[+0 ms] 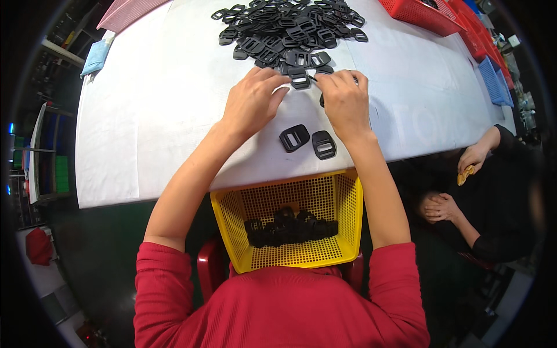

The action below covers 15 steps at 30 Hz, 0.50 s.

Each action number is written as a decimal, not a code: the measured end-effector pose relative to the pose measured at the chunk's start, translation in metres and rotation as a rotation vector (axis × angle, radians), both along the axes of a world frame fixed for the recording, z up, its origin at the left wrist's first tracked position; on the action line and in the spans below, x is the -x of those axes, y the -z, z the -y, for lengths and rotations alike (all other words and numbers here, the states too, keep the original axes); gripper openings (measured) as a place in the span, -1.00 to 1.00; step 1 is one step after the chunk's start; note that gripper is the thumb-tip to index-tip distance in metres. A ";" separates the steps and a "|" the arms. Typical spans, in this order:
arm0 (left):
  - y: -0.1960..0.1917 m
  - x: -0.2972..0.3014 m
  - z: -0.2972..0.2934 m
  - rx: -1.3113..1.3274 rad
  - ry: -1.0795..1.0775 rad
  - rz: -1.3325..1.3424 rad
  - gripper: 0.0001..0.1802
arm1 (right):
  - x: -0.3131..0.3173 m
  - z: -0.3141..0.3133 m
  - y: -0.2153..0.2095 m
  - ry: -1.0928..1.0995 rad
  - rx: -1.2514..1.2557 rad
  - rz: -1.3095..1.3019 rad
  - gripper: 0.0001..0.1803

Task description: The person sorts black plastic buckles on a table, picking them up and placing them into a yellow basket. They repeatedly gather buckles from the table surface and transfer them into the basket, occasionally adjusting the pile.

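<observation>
Black plastic strap buckles lie in a large heap (290, 35) at the far middle of the white table (168, 110). One buckle (299, 78) at the heap's near edge sits between my two hands. My left hand (253, 100) is at its left side, fingers bent, thumb apart from the forefinger, nothing visible in its grasp. On the other side my right hand (344, 100) is curled round dark buckle pieces, partly hidden by the fingers. Nearer to me two single buckles, one on the left (295, 138) and one on the right (324, 144), lie flat.
Below the table edge a yellow perforated basket (232, 232) holds black buckles or straps. Red baskets (420, 16) and a blue basket (494, 81) stand at the right; a pink basket (130, 11) is far left. Another person (499, 197) in black sits at the right.
</observation>
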<state>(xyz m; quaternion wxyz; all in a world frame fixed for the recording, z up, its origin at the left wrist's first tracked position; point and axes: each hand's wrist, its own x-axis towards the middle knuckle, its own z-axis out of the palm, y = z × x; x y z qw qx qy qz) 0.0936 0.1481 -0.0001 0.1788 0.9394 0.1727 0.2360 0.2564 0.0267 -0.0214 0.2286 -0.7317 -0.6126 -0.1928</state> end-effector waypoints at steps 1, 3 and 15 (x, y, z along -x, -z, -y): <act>0.004 -0.005 -0.005 -0.048 0.010 0.019 -0.73 | 0.006 0.004 -0.006 0.005 -0.005 -0.120 -0.87; 0.014 -0.019 -0.012 -0.180 0.058 0.007 -0.65 | 0.016 0.016 -0.017 0.027 0.082 -0.425 -0.85; 0.003 -0.013 -0.010 0.256 -0.064 -0.130 -0.81 | 0.006 0.046 -0.007 0.033 0.069 -0.145 -0.81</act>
